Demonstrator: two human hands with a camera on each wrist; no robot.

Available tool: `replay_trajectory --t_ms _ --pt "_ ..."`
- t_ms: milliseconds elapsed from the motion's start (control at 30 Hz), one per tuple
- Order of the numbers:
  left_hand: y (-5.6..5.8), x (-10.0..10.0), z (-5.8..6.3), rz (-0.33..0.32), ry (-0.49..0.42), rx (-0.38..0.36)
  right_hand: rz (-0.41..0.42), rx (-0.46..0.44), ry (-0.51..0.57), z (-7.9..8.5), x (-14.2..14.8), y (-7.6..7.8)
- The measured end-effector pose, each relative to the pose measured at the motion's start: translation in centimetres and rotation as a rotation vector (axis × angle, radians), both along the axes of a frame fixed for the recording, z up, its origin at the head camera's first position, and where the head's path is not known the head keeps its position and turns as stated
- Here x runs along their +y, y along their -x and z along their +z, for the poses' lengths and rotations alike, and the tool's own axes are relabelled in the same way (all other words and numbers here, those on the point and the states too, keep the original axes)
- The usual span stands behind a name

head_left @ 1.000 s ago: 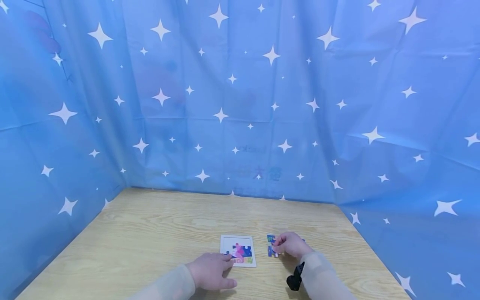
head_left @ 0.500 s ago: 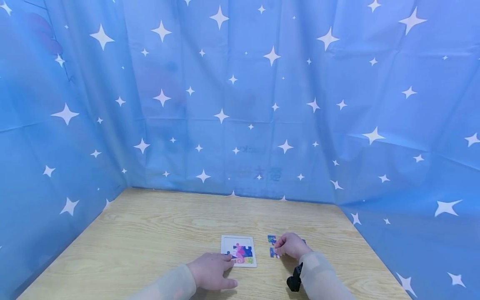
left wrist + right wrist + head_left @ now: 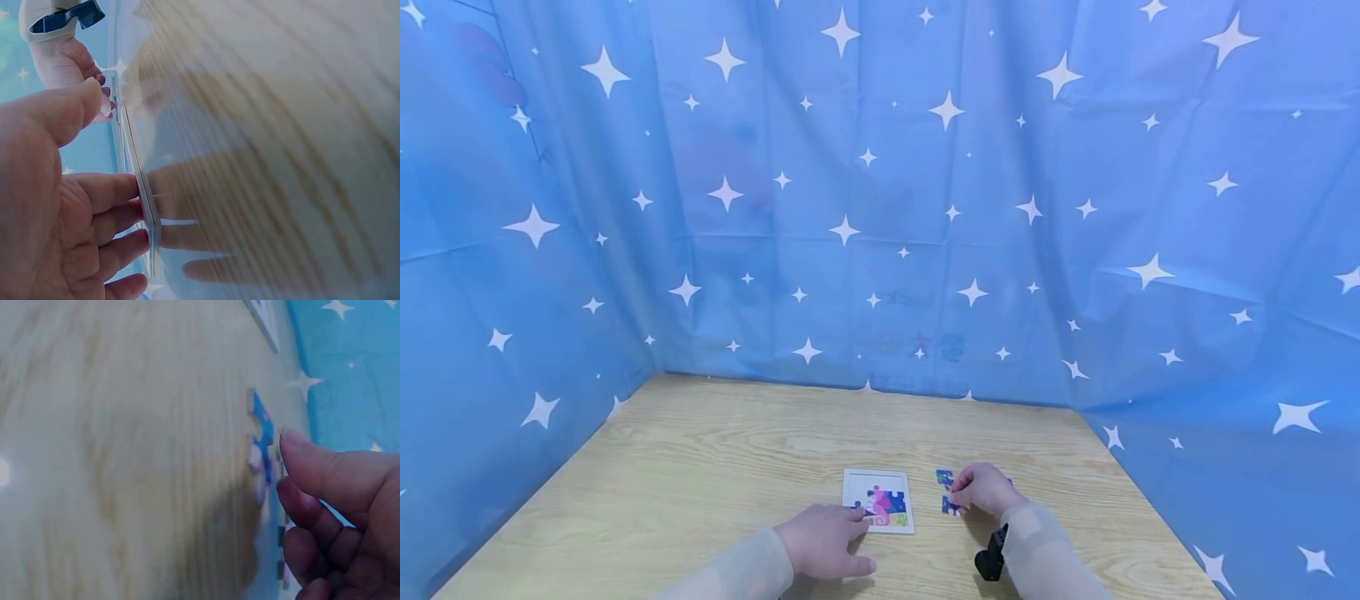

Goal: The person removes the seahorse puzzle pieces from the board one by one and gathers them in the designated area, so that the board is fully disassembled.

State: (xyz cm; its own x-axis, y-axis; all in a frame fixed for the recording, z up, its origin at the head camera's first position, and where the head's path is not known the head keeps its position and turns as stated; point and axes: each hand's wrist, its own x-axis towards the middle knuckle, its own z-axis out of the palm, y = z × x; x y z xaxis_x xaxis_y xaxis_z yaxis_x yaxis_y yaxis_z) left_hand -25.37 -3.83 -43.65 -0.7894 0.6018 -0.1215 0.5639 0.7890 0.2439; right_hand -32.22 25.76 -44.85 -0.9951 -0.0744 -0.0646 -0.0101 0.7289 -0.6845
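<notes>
A small white puzzle tray (image 3: 857, 482) lies on the table, with a pink seahorse picture (image 3: 881, 506) partly assembled in its lower part. My left hand (image 3: 822, 542) rests at the tray's left side, fingers extended; in the left wrist view the fingertips touch the tray's edge (image 3: 143, 190). To the right, my right hand (image 3: 988, 490) hovers low over loose jigsaw pieces, its fingers bent. One blue piece (image 3: 944, 477) lies just beyond its fingertips and another piece (image 3: 951, 506) just nearer. In the right wrist view a gap separates thumb and index finger, beside a blue piece (image 3: 265, 428). My right hand hides other pieces.
The wood-grain table (image 3: 737, 442) stretches out around the tray. A blue curtain with white stars (image 3: 820, 275) encloses it at the back and both sides. A black wrist camera (image 3: 991, 557) hangs below the right sleeve (image 3: 1048, 550).
The nearer loose piece has shifted slightly to the right under my right fingers. My left hand and the tray stay in place.
</notes>
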Motion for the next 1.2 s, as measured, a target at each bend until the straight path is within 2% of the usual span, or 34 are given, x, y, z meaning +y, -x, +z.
replay_trajectory --t_ms 133,333,533,700,833,1000,1200 --pt "0.0 0.0 0.0 0.005 -0.003 -0.009 0.014 0.005 -0.014 0.6 -0.6 0.1" --pt "0.1 0.0 -0.2 0.005 0.002 -0.006 0.048 0.009 0.040 1.1 -2.5 0.1" --pt "0.2 0.1 -0.3 -0.005 0.012 0.012 0.085 0.042 0.027 0.8 -5.1 0.6" --pt "0.2 0.0 -0.2 -0.009 0.012 0.023 0.148 0.041 -0.014 0.3 -7.5 1.2" --pt "0.3 0.0 -0.3 -0.017 0.011 0.026 0.186 0.033 -0.007 0.0 -9.1 1.4" --pt "0.5 0.0 -0.5 -0.036 0.013 0.052 0.186 0.025 0.046 -0.4 -10.6 1.3" --pt "0.5 -0.1 -0.5 -0.051 0.015 0.100 0.173 0.037 0.017 -0.6 -11.4 1.2"
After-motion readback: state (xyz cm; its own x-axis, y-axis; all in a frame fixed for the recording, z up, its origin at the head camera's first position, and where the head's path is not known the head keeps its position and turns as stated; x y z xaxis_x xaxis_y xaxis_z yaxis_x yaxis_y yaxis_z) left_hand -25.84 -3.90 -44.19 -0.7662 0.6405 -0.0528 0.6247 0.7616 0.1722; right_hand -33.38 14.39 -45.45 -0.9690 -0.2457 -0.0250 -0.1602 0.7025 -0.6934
